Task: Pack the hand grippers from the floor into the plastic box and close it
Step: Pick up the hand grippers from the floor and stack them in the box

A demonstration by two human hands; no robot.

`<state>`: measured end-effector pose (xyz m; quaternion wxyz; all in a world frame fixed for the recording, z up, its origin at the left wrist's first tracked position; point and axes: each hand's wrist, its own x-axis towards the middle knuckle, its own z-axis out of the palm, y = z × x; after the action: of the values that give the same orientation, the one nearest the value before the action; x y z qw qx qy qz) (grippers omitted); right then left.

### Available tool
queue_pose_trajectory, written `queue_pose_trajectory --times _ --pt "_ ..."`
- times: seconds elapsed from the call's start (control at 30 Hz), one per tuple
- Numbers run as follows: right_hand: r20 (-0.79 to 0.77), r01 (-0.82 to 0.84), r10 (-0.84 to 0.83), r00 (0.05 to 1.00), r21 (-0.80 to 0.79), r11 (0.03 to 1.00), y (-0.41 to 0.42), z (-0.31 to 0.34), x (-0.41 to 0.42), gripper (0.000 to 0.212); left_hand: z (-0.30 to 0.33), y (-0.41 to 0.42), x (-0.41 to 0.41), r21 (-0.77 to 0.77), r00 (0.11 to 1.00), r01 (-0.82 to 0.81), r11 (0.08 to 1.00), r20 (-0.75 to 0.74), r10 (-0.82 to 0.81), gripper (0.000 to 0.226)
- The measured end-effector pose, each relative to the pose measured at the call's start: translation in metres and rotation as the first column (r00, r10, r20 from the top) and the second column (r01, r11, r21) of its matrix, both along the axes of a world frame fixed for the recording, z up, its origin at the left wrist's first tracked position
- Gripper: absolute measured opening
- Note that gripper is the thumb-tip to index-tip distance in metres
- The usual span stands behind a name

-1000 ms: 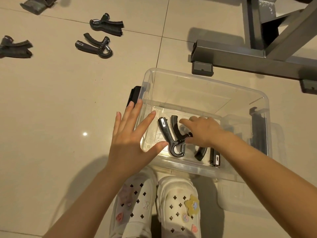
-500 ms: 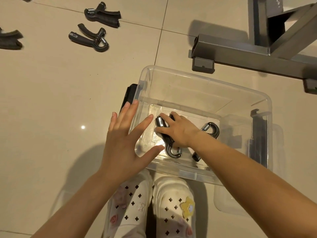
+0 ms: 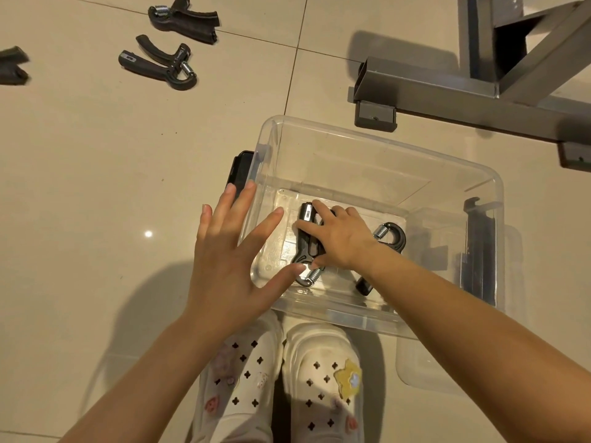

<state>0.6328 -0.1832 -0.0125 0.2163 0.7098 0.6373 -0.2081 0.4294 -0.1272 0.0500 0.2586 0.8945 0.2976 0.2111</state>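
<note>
Step in hand, by the look of it: seating a hand gripper [image 3: 306, 243] on the bottom of the clear plastic box [image 3: 377, 145], centre of frame. Right hand [image 3: 339, 239] down inside the box, fingers curled over that gripper's handles, grasping or pressing it flat; spring end poking out toward the near wall. Second gripper [image 3: 391, 235] already in, just right of the hand, partly hidden by the wrist. Left hand [image 3: 230, 254] released, fingers spread, over the box's near-left corner; contact with the rim impossible to tell.

Still on the floor tiles, upper left of frame: one gripper [image 3: 160, 67] lying open, another [image 3: 184, 17] above it, a third [image 3: 12, 65] cut by the left edge. All well apart from the box. Packing judged under half done.

Lid: likely the clear panel [image 3: 425, 362] under the box at lower right, not certain. Dark latches at the box's left [image 3: 240, 169] and right [image 3: 478, 251] ends. Metal frame [image 3: 447, 91] at upper right, clogs [image 3: 281, 378] at bottom.

Next move calls for: letting go, withdrawing the right hand, long reach to upper left for the nearest gripper. Lid and latches last.
</note>
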Motion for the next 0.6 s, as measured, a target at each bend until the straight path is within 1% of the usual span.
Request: queue_pose_trajectory --times 0.07,0.2,0.3,0.43,0.47,0.53,0.57,0.6 --pt "0.028 -0.033 0.033 0.999 -0.008 0.999 -0.006 0.001 0.008 0.081 0.0 0.0 0.0 0.004 1.0 -0.002 1.0 0.009 0.001 0.063" --pt "0.063 -0.054 0.06 0.996 -0.09 0.994 -0.013 0.005 0.025 0.084 0.001 0.0 -0.001 -0.002 1.0 0.001 1.0 0.004 -0.001 0.064" --pt "0.035 0.022 -0.019 0.999 -0.091 0.996 -0.021 0.009 0.039 0.084 0.002 0.0 0.0 -0.015 1.0 -0.006 1.0 -0.012 0.006 0.066" --pt "0.033 0.052 -0.05 0.998 -0.06 0.997 -0.031 0.011 0.043 0.085 0.003 0.0 0.0 -0.028 1.0 -0.004 1.0 -0.013 0.004 0.067" --pt "0.031 0.092 -0.09 0.995 -0.059 0.994 -0.035 0.011 0.043 0.087 0.003 0.0 0.0 -0.032 1.0 -0.005 0.999 -0.015 0.005 0.067" --pt "0.032 0.231 -0.229 0.973 -0.084 0.969 -0.045 0.013 0.049 0.088 0.004 0.0 0.0 -0.039 1.0 -0.014 0.999 -0.024 0.013 0.068" --pt "0.051 0.29 -0.286 0.957 -0.106 0.951 -0.052 0.015 0.052 0.085 0.004 0.0 0.0 -0.039 0.999 -0.019 0.999 -0.029 0.018 0.068" --pt "0.087 0.31 -0.3 0.95 -0.135 0.941 -0.059 0.016 0.055 0.078 0.004 -0.001 0.0 -0.04 0.999 -0.023 0.999 -0.034 0.022 0.068"
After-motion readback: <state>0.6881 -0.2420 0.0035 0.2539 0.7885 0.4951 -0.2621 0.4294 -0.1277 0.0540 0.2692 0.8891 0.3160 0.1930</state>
